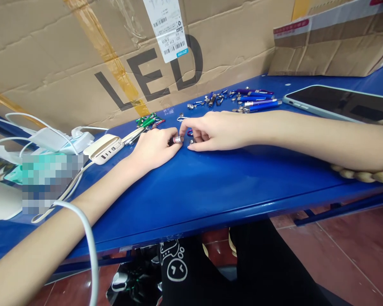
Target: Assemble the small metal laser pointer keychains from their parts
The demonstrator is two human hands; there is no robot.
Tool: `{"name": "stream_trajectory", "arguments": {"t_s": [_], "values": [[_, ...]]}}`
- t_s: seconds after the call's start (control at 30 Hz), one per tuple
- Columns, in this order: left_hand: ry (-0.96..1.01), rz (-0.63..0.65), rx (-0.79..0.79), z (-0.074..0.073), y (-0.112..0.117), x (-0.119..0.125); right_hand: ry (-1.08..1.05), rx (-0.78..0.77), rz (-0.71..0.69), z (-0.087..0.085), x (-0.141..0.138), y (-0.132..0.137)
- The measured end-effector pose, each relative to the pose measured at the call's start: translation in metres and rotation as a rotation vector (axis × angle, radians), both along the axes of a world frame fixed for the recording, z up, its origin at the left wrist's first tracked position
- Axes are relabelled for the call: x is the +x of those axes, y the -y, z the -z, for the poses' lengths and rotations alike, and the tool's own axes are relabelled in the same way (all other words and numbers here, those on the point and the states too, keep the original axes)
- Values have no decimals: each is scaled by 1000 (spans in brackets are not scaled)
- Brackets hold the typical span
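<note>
Left hand curled, pinching a small metal cylinder at the fingertips; right hand reaches across from the other side, fingers arched at the cylinder's far end, its grip hard to judge; a blue carabiner lies just beside them on the blue worktop; blue pen-shaped torches lie beyond; behind stands a cardboard carton printed "LED", bearing a barcode label.

The left hand curls its fingers inward, facing the right hand, whose thumb and index finger stand parted. The left forearm and right forearm stretch in from opposite sides.
</note>
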State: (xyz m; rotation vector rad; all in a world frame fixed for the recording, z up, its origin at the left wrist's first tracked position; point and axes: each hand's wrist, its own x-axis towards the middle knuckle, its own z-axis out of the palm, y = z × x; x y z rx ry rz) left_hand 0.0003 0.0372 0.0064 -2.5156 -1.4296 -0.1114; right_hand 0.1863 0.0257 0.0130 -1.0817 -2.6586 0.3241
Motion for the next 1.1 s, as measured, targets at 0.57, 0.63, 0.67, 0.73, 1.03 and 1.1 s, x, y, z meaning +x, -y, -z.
{"name": "stream_trajectory", "arguments": {"t_s": [0.57,0.63,0.67,0.73,1.03,1.1], "values": [[-9,-44,7,-1,3,3,-14,8,46,2,-2,0],[2,-43,-1,-1,3,4,15,20,58,1,-3,1],[6,-44,-2,-1,3,4,23,25,60,1,-3,1],[7,-49,-1,-1,3,4,27,38,59,1,-3,0],[-2,-36,8,0,2,3,43,65,50,3,-2,-1],[-6,-29,8,0,1,2,46,57,51,2,-2,0]]}}
